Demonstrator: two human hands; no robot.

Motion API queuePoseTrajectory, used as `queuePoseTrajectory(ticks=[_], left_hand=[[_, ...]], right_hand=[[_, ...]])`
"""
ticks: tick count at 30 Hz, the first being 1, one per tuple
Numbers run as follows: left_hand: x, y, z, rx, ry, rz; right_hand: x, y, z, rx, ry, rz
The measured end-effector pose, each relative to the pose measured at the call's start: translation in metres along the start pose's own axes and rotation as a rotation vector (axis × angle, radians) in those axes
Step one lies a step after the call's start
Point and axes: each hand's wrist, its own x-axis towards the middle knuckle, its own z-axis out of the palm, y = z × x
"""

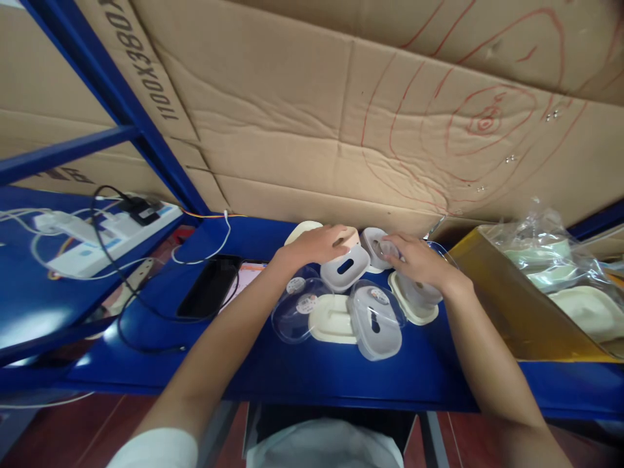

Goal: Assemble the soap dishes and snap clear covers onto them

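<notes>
My left hand reaches over the pile, its bent fingers on a peach-coloured plastic box. Just below it leans a pale grey plastic cover with an oval slot. Bent over the pile's right side, my right hand has its thumb and fingers at the edge of a grey plastic cover; its palm hides part of what lies beneath. In front are clear round lids with stickers, a cream oval base and another slotted grey cover. Beneath my right wrist sits a cream base.
A black phone lies left of the pile, with a black cable beside it. At far left is a white power strip. A yellowish box with bagged cream parts stands right. Cardboard walls the back.
</notes>
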Motion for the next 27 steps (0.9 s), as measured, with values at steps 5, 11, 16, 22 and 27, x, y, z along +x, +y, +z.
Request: queuePoseTrajectory(ticks=[5, 11, 16, 22, 27], left_hand=[[-0.007, 0.026, -0.018, 0.055, 0.215, -0.091], [-0.039, 0.070, -0.045, 0.038, 0.414, -0.039], [-0.102, 0.106, -0.084, -0.140, 0.531, 0.129], [-0.140, 0.101, -0.028, -0.065, 0.376, 0.187], [-0.176, 0.085, 0.071, 0.076, 0.138, 0.258]], right_hand=[[-0.010, -0.037, -0.030, 0.034, 0.333, -0.147], [-0.055, -0.081, -0.027, 0.064, 0.440, -0.293], [-0.126, -0.123, 0.035, 0.121, 0.293, -0.216], [-0.171, -0.127, 0.093, 0.103, 0.331, -0.026], [-0.183, -0.110, 0.106, 0.143, 0.476, 0.166]])
